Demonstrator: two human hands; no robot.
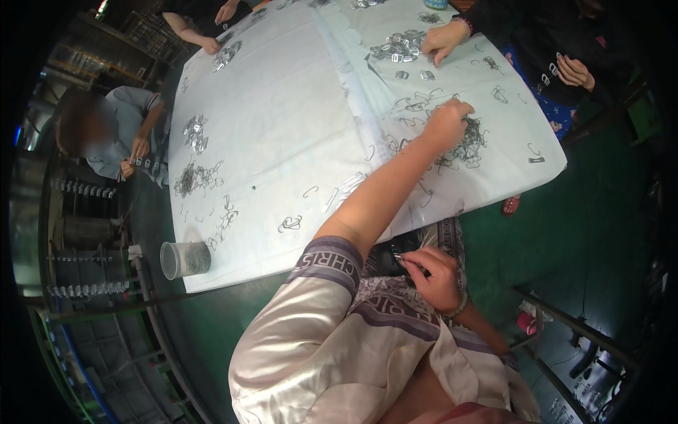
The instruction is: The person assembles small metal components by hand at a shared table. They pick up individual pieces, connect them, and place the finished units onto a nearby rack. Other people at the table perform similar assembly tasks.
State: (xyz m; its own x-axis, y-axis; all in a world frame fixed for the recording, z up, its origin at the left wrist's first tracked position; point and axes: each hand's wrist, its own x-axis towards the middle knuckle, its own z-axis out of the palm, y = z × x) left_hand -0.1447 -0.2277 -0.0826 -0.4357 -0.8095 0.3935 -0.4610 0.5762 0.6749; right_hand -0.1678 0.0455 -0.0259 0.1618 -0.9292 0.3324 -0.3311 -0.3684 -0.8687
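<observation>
My left hand (448, 126) reaches across the white-covered table to a pile of thin, bent wire hooks (472, 145). Its fingers curl down at the pile's far edge; whatever they pinch is hidden. Close to my body, below the table's near edge, my right hand (434, 279) is closed in a pinch. A small shiny metal piece (397, 257) shows at its fingertips, too small to make out fully. Loose wire hooks (418, 102) lie just beyond my left hand, and a flat metal buckle (537, 160) rests near the table's right corner.
Piles of metal buckles (397, 46) and more wire hooks (194, 178) dot the white table cover (275, 106). A clear plastic cup (185, 259) stands at the near left corner. Co-workers' hands (446, 41) work at the far and right sides; another person (123, 131) sits at left.
</observation>
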